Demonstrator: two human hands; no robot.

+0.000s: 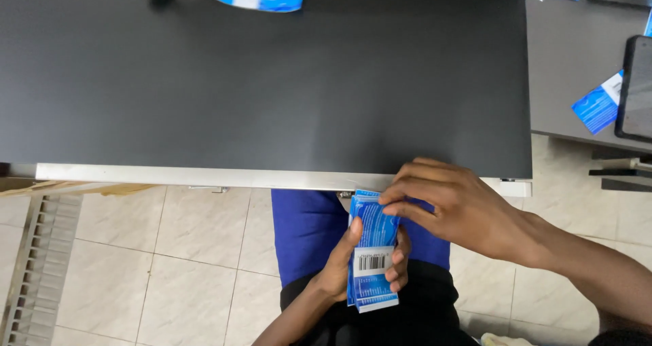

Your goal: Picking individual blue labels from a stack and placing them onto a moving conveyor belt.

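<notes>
While two hands [380, 244] grip one blue packet stack [372, 258], three packets elsewhere

one head-worn view looks steeply down, close over the dark table [272, 81] edge and lap.

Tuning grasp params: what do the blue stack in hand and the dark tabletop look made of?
Stack of blue labels: thin glossy printed film or coated paper, judging by sheen and flexing edges; held in the left hand, right hand on its top. Tabletop: matte dark grey, likely laminate or a rubbery mat, no glare; pale metal-looking front edge strip.
</notes>
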